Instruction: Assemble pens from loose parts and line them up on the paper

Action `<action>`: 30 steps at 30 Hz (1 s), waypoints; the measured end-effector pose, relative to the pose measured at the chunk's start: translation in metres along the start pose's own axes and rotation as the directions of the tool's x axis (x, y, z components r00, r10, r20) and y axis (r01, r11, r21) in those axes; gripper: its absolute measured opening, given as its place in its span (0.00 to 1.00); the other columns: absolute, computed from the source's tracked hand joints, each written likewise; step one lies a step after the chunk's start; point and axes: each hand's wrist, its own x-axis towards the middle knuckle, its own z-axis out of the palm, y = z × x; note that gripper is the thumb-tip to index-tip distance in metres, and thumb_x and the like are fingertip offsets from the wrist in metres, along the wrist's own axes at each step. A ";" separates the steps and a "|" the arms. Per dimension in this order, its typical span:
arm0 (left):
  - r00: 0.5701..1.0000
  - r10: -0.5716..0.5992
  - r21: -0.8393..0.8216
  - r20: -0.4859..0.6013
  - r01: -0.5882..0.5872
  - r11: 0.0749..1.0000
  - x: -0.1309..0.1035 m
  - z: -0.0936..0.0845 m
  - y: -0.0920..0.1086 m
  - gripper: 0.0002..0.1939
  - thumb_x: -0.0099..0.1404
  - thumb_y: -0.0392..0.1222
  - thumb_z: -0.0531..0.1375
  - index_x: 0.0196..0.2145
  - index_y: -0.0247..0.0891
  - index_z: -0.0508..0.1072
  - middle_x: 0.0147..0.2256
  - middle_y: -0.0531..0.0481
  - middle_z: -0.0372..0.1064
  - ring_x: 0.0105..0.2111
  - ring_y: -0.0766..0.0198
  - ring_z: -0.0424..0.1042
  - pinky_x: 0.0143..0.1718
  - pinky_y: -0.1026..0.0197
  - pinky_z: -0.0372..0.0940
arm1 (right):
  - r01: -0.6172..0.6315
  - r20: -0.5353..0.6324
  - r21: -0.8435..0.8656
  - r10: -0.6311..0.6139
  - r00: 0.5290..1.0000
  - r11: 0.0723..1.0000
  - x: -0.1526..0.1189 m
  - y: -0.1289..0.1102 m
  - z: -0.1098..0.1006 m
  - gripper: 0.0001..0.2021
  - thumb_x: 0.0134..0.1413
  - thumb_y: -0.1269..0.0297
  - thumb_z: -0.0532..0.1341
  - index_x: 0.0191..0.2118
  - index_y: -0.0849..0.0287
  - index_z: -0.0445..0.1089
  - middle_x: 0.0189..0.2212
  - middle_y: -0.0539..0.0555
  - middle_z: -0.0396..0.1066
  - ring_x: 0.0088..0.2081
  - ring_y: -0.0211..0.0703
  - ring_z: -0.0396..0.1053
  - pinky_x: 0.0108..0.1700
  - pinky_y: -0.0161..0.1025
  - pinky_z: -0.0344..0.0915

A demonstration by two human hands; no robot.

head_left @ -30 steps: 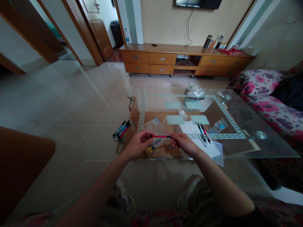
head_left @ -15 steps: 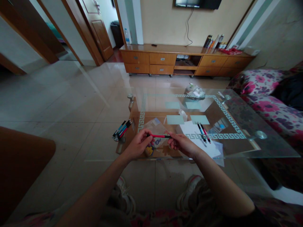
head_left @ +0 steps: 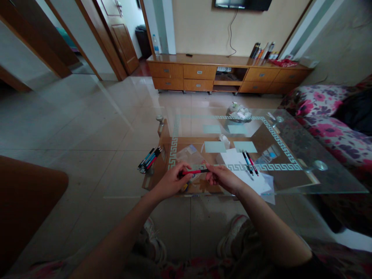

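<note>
We see left hand (head_left: 171,181) pinching the red pen (head_left: 195,171) at its left end | right hand (head_left: 222,179) closed on its right end | pen level above the near edge of the glass table (head_left: 290,155) | forearms converging, wrists slightly bent | pen bundle (head_left: 149,158) to the left

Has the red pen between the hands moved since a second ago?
Yes, slightly. The red pen has dropped a little toward the near edge of the glass table, its left end now lower, held by the left hand and right hand.
</note>
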 end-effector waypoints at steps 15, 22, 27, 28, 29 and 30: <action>0.956 0.286 0.477 0.064 -0.281 0.833 -0.004 -0.003 -0.019 0.17 0.75 0.45 0.49 0.50 0.40 0.75 0.45 0.45 0.75 0.45 0.60 0.73 0.49 0.57 0.67 | 0.082 -0.014 -0.067 -0.084 0.996 0.994 0.008 0.014 -0.001 0.23 0.51 0.42 0.66 0.29 0.62 0.78 0.22 0.51 0.71 0.23 0.33 0.60 0.26 0.33 0.53; 0.979 0.180 0.560 0.098 -0.204 0.803 -0.004 -0.001 -0.012 0.15 0.74 0.45 0.50 0.47 0.39 0.75 0.41 0.44 0.74 0.42 0.58 0.73 0.46 0.57 0.67 | 0.157 -0.026 -0.181 -0.164 0.986 0.971 0.004 0.012 0.001 0.19 0.46 0.52 0.71 0.40 0.60 0.80 0.30 0.53 0.77 0.28 0.36 0.66 0.31 0.35 0.61; 0.967 0.188 0.543 0.174 -0.254 0.800 -0.007 0.006 -0.009 0.16 0.73 0.42 0.52 0.56 0.44 0.69 0.43 0.45 0.73 0.44 0.58 0.73 0.49 0.57 0.68 | 0.218 0.012 -0.224 -0.221 0.975 0.950 0.009 0.016 0.001 0.19 0.45 0.51 0.71 0.41 0.58 0.80 0.34 0.54 0.78 0.32 0.40 0.70 0.36 0.37 0.64; 0.967 0.186 0.543 0.174 -0.252 0.801 -0.007 0.007 -0.009 0.16 0.74 0.41 0.51 0.55 0.43 0.69 0.42 0.45 0.73 0.43 0.59 0.73 0.49 0.57 0.68 | 0.226 0.019 -0.255 -0.228 0.973 0.940 0.011 0.017 0.001 0.19 0.48 0.48 0.70 0.40 0.58 0.80 0.33 0.53 0.78 0.31 0.39 0.70 0.34 0.36 0.63; 0.968 0.185 0.547 0.170 -0.249 0.799 -0.008 0.007 -0.009 0.15 0.74 0.40 0.50 0.54 0.43 0.69 0.42 0.45 0.72 0.43 0.59 0.73 0.49 0.57 0.68 | 0.220 0.015 -0.288 -0.226 0.974 0.932 0.012 0.018 0.001 0.20 0.51 0.45 0.66 0.37 0.59 0.79 0.31 0.54 0.77 0.29 0.38 0.68 0.32 0.36 0.62; 0.968 0.185 0.555 0.167 -0.247 0.794 -0.008 0.008 -0.008 0.15 0.74 0.39 0.49 0.53 0.42 0.70 0.42 0.45 0.72 0.43 0.59 0.73 0.49 0.57 0.68 | 0.202 0.004 -0.318 -0.212 0.977 0.926 0.012 0.018 0.001 0.23 0.55 0.41 0.62 0.34 0.59 0.79 0.29 0.54 0.76 0.26 0.38 0.67 0.30 0.35 0.60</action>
